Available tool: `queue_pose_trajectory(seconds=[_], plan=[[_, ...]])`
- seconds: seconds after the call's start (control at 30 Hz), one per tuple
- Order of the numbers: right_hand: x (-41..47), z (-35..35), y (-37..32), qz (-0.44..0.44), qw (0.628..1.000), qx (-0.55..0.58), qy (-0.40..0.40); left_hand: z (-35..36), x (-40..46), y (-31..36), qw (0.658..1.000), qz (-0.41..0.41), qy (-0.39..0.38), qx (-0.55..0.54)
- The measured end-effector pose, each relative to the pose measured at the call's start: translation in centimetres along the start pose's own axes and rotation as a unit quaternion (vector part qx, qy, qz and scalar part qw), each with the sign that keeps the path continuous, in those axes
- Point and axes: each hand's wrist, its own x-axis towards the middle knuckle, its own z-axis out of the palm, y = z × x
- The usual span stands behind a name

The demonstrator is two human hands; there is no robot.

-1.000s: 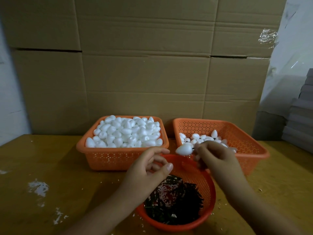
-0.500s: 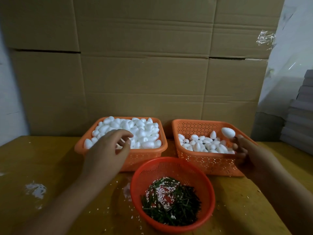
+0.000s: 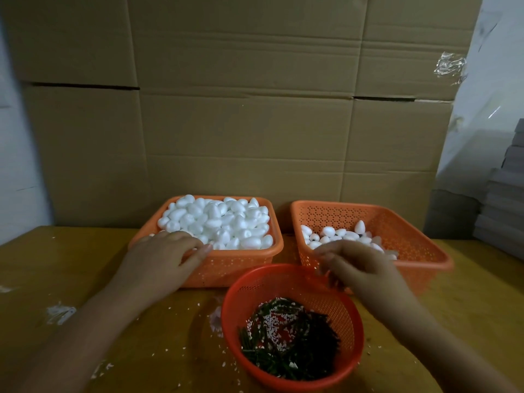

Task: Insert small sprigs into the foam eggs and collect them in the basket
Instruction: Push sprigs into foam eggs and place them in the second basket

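Observation:
An orange basket [image 3: 243, 253] at the left is heaped with plain white foam eggs [image 3: 224, 219]. My left hand [image 3: 161, 259] lies over its front left corner, fingers curved down onto the eggs, hiding whatever is beneath them. The orange basket [image 3: 419, 251] at the right holds a thin layer of eggs [image 3: 329, 231]. My right hand [image 3: 360, 268], blurred, hovers between that basket and the far rim of the round red basket [image 3: 226, 313]; its fingers are loosely curled and hold nothing visible. Dark green sprigs [image 3: 295, 347] mixed with white foam crumbs fill the round basket.
A wall of cardboard boxes [image 3: 255, 123] stands right behind the baskets. White foam crumbs [image 3: 61, 313] are scattered on the wooden table [image 3: 85, 265]. A stack of grey boxes [image 3: 504, 211] rises at the far right.
My right hand carried an egg to the right basket, let it go and has swung back toward the round basket. My left hand moved from the round basket onto the left basket's eggs.

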Motion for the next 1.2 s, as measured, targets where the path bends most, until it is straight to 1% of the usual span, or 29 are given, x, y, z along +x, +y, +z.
queue_pose_trajectory(seconds=[0.07,0.1,0.2,0.23,0.3,0.4,0.5,0.8,0.87,1.0,1.07,1.13,1.2], plan=[[-0.5,1.2,0.2,-0.033,0.991,-0.091,-0.095,0.0,0.1,-0.1,1.0,-0.002,-0.008,-0.001],[-0.7,1.8,0.4,-0.056,0.979,-0.148,-0.132,0.0,0.1,-0.1,1.0,-0.004,-0.011,-0.004],[-1.3,3.1,1.5,-0.128,0.921,-0.29,-0.227,-0.1,0.0,0.0,1.0,-0.003,-0.007,-0.011],[-1.4,3.4,1.9,-0.133,0.904,-0.317,-0.255,-0.2,0.0,0.0,1.0,-0.001,-0.004,-0.009],[-1.6,3.7,2.2,-0.126,0.889,-0.337,-0.285,-0.2,0.0,0.1,1.0,0.001,0.001,-0.001],[-1.6,3.6,2.5,-0.131,0.886,-0.339,-0.287,-0.3,-0.1,0.1,1.0,0.005,0.006,0.023],[-1.4,3.7,2.8,-0.147,0.883,-0.34,-0.287,-0.2,0.0,0.1,1.0,0.003,0.009,0.022],[-1.3,3.6,2.8,-0.141,0.883,-0.338,-0.294,0.4,0.4,-0.3,0.996,-0.024,0.057,-0.059],[-1.3,3.6,2.7,-0.139,0.883,-0.338,-0.295,0.5,0.3,-0.4,0.997,-0.023,0.049,-0.05],[-1.4,3.8,2.7,-0.137,0.879,-0.344,-0.301,0.1,0.4,-0.2,1.0,-0.002,-0.007,-0.025],[-1.3,3.9,2.7,-0.135,0.877,-0.345,-0.307,-0.2,0.5,-0.1,0.999,-0.013,-0.014,-0.05],[-1.3,3.9,2.7,-0.134,0.878,-0.34,-0.31,-0.3,1.0,0.6,0.995,-0.042,0.005,-0.095],[-1.1,3.9,2.6,-0.133,0.876,-0.339,-0.315,-0.2,2.0,1.9,0.988,-0.048,0.017,-0.144]])
